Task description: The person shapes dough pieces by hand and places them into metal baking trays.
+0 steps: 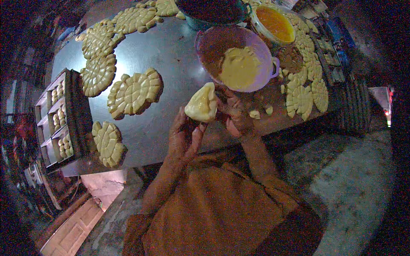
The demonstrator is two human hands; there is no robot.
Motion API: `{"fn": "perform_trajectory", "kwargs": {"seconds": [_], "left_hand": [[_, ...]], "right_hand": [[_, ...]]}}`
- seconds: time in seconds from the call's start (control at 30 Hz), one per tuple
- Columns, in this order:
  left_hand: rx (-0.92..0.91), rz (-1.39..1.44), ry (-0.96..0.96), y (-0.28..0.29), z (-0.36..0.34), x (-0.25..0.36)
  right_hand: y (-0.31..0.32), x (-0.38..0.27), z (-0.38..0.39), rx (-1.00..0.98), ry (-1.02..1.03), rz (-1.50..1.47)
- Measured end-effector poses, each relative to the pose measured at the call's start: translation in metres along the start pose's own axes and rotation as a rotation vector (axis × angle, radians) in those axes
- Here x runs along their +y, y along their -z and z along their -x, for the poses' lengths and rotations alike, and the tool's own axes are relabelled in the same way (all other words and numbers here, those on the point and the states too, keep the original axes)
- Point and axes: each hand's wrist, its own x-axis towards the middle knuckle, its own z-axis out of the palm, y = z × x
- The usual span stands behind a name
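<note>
A piece of pale yellow dough [201, 105], roughly cone-shaped with a fold on its right side, is held up over the near edge of the metal table [173, 59]. My left hand [184, 135] cups it from below and the left, fingers closed on it. My right hand [234, 114] grips its right side with bent fingers, partly in shadow. Just beyond stands a purple basin [208, 45] with a thick, pale yellow paste [241, 70] inside. Two small dough bits [255, 114] lie to the right of my right hand.
Flat rounds of clustered dough pieces [134, 93] lie on the left, with more dough [299, 96] along the right. A compartment tray [73, 91] of small dough balls sits at the left edge. Behind are an orange-filled tub [275, 24], a dark green tub [194, 22] and a brown crumbly heap [290, 58].
</note>
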Motion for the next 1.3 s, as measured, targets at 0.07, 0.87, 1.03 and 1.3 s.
{"fn": "perform_trajectory", "kwargs": {"seconds": [0.07,0.87,1.03,1.3], "left_hand": [[0.069,0.312,0.082,0.005,-0.003,0.003],[-0.105,0.151,0.375,0.158,0.052,0.059],[0.121,0.393,0.364,0.154,0.059,0.081],[0.023,0.248,0.132,0.17,0.064,0.069]], "right_hand": [[-0.006,0.018,0.01,0.024,0.056,-0.084],[-0.191,0.037,0.032,-0.387,0.859,1.518],[-0.207,0.067,0.045,-0.23,0.736,1.692],[-0.23,0.102,0.046,0.282,0.373,1.285]]}}
